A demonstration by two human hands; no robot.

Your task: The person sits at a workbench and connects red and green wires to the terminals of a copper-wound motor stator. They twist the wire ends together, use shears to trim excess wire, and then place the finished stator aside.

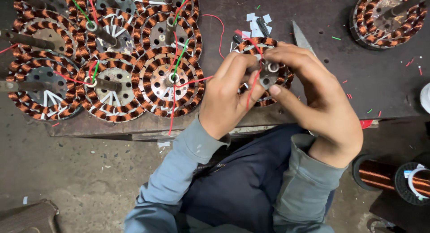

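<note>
Both hands closed around one copper-wound coil disc (268, 87) on the dark workbench (358, 80). Left hand (226, 96) pinching its red wire (252, 87); right hand (318, 98) gripping the hub. Finished discs (112, 58) stacked well left.

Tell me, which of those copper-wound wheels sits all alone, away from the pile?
The copper-wound wheel at the table's far right corner. It sits by itself; the others crowd together at the left, except the one under the left hand and right hand.
</note>
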